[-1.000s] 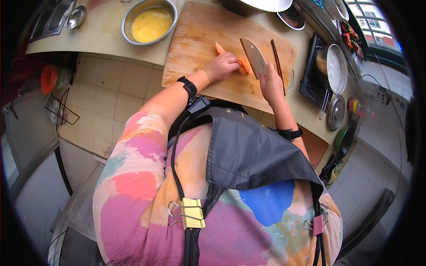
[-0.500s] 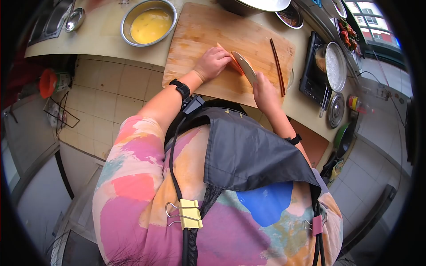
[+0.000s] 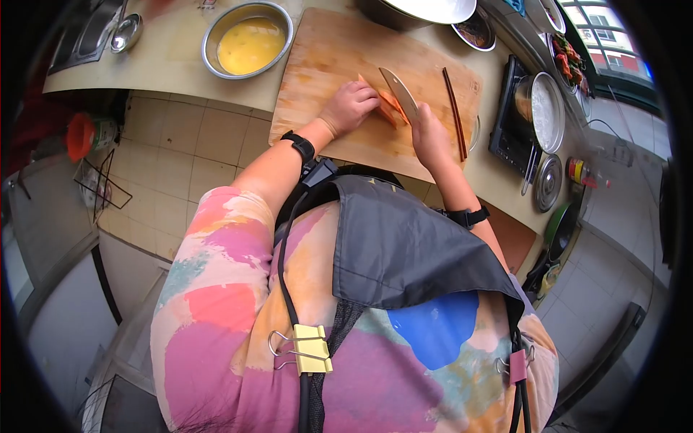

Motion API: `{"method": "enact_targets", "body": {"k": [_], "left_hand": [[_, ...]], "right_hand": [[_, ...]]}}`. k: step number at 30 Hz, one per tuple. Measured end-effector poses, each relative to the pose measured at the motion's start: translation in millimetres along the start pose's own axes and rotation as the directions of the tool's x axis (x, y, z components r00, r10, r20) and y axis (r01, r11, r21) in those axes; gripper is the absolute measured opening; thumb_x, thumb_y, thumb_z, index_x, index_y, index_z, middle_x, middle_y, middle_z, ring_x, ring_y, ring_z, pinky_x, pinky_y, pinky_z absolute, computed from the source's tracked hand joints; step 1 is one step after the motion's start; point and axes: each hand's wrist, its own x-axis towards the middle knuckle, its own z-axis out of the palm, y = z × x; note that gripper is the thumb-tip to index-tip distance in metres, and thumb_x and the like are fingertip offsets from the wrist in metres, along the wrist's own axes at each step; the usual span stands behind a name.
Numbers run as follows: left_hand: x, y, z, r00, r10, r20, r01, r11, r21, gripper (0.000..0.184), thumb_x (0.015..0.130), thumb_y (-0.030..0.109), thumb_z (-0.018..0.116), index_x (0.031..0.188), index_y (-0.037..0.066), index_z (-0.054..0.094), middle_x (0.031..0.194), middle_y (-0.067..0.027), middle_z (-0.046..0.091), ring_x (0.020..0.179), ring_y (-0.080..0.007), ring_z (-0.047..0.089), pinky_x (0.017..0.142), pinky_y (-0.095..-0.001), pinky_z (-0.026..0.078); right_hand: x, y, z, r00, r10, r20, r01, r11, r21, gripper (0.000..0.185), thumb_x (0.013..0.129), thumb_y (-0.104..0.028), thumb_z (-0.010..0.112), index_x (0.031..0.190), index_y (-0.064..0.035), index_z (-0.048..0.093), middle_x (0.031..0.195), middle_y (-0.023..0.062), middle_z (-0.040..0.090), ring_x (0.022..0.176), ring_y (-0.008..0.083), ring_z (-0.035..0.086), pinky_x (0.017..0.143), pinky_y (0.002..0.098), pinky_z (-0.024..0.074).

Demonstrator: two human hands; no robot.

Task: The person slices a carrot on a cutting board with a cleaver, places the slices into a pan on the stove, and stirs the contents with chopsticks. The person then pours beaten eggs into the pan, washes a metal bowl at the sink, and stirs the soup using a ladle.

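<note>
From my remote seat I start at the far left, where a small metal bowl [image 3: 126, 32] sits on the table [image 3: 166, 47], well apart from either hand. Nearer, beyond the left hand and to its left, I see a larger bowl [image 3: 211, 49] of yellow liquid. The left hand [image 3: 350, 108] has its fingers curled down over the orange carrot [image 3: 390, 108], pinning it to the cutting board [image 3: 325, 43]; how hard it presses, I can't tell. The carrot lies between the two hands, some pieces showing just right of the left fingertips. Next comes the knife [image 3: 399, 92], its blade slanting up and left from the right hand [image 3: 432, 136], which is closed around the handle. Just right of that hand I have dark chopsticks [image 3: 455, 112] on the board, and further right a pot [image 3: 522, 99] on a black cooktop [image 3: 503, 130].
</note>
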Motion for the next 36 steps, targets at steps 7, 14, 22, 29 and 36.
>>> {"method": "enact_targets", "body": {"k": [7, 14, 22, 29, 36], "left_hand": [[2, -1, 0, 1.000, 0.011, -0.022, -0.011, 1.000, 0.009, 0.016, 0.072, 0.010, 0.062, 0.089, 0.010, 0.062, 0.101, -0.0037, 0.060, 0.102, -0.0235, 0.053, 0.088, -0.0368, 0.043], [2, -1, 1, 1.000, 0.000, -0.013, -0.001, 1.000, -0.013, 0.014, 0.073, 0.010, 0.061, 0.087, 0.010, 0.062, 0.100, -0.0036, 0.060, 0.102, -0.0230, 0.053, 0.087, -0.0366, 0.043], [3, 0, -1, 0.999, -0.024, -0.022, 0.023, 0.998, -0.053, 0.011, 0.071, 0.010, 0.061, 0.082, 0.010, 0.061, 0.093, -0.0039, 0.059, 0.099, -0.0238, 0.054, 0.083, -0.0358, 0.044], [3, 2, -5, 0.998, -0.043, 0.055, 0.046, 0.998, -0.048, 0.013, 0.069, 0.009, 0.061, 0.082, 0.011, 0.061, 0.091, -0.0043, 0.058, 0.094, -0.0249, 0.055, 0.080, -0.0357, 0.045], [4, 2, -1, 0.993, 0.069, 0.098, -0.056, 0.990, -0.126, 0.015, 0.070, 0.009, 0.061, 0.085, 0.012, 0.062, 0.093, -0.0030, 0.058, 0.096, -0.0244, 0.054, 0.083, -0.0358, 0.045]], "right_hand": [[-9, -15, -10, 0.990, 0.013, 0.140, -0.009, 1.000, -0.026, 0.025, 0.089, -0.012, 0.048, 0.112, -0.0064, 0.041, 0.086, 0.0246, 0.059, 0.079, 0.0442, 0.056, 0.066, 0.0500, 0.0430], [-6, -16, -12, 0.979, 0.044, 0.199, -0.035, 0.998, -0.051, 0.028, 0.089, -0.013, 0.048, 0.113, -0.0018, 0.041, 0.084, 0.0261, 0.058, 0.079, 0.0446, 0.055, 0.066, 0.0506, 0.0420], [5, -17, -12, 0.960, 0.081, 0.268, -0.077, 0.997, -0.026, 0.026, 0.089, -0.012, 0.048, 0.111, 0.0013, 0.040, 0.087, 0.0280, 0.057, 0.081, 0.0457, 0.055, 0.068, 0.0510, 0.0425], [44, -26, 24, 0.995, -0.044, 0.090, 0.042, 0.999, 0.017, 0.016, 0.087, -0.011, 0.048, 0.098, -0.0024, 0.041, 0.085, 0.0255, 0.059, 0.077, 0.0448, 0.057, 0.066, 0.0522, 0.0458], [22, -12, 14, 0.987, -0.052, 0.151, 0.046, 0.998, 0.044, 0.017, 0.086, -0.009, 0.047, 0.100, -0.0014, 0.041, 0.087, 0.0264, 0.058, 0.077, 0.0449, 0.057, 0.065, 0.0518, 0.0456]]}}
